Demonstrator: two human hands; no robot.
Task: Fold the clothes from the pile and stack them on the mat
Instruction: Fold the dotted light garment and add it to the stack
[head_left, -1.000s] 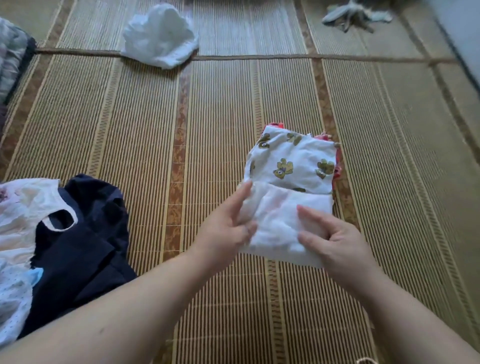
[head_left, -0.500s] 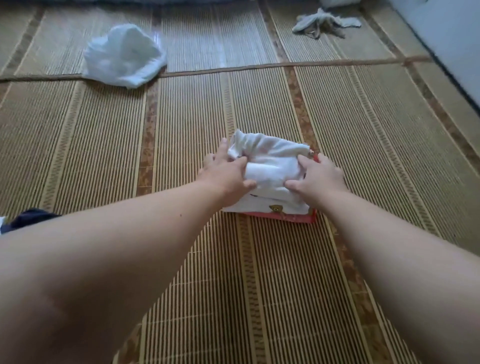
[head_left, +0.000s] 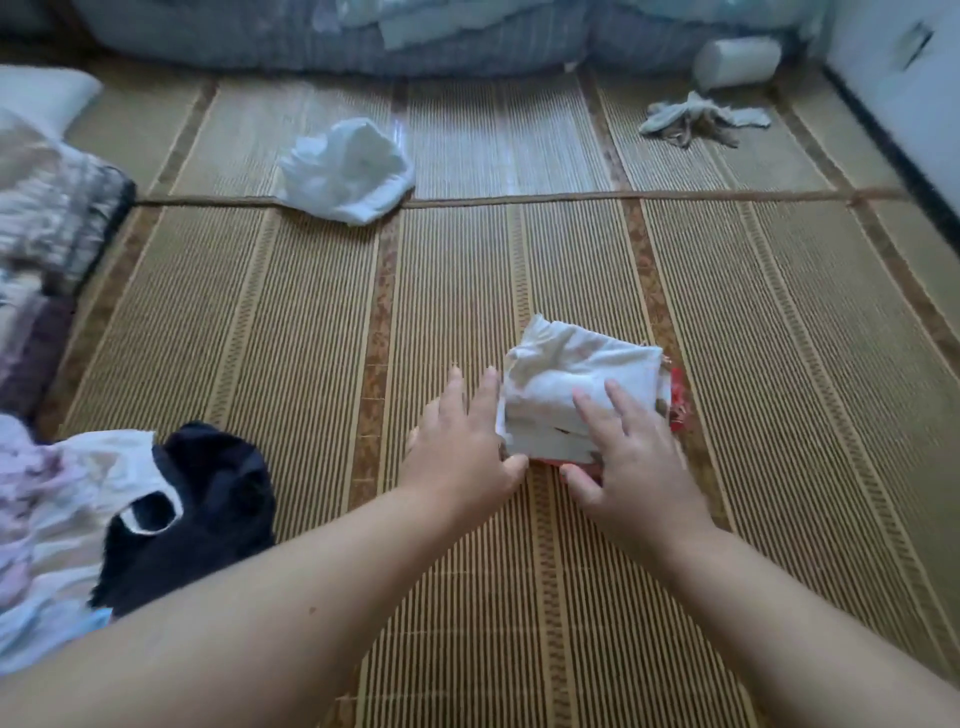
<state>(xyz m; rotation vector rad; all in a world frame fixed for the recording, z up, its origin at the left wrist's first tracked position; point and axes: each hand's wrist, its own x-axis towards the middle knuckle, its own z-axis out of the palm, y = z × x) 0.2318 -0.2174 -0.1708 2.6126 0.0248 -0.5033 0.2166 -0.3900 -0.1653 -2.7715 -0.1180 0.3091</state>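
Stack: soft white folded cloth (head_left: 571, 374), squarish, on our ribbed straw mat (head_left: 260, 312)
Left hand (head_left: 462, 457): fingers straight, against its left edge
Right hand (head_left: 636, 462): fingers spread loose on top
Pile: crumpled navy garment (head_left: 208, 499), near left

Both hands, the left hand (head_left: 460, 457) and right hand (head_left: 631, 467), rest with straight fingers (head_left: 621, 402) on the small folded white cloth stack (head_left: 571, 389) on the woven straw mat (head_left: 311, 322).
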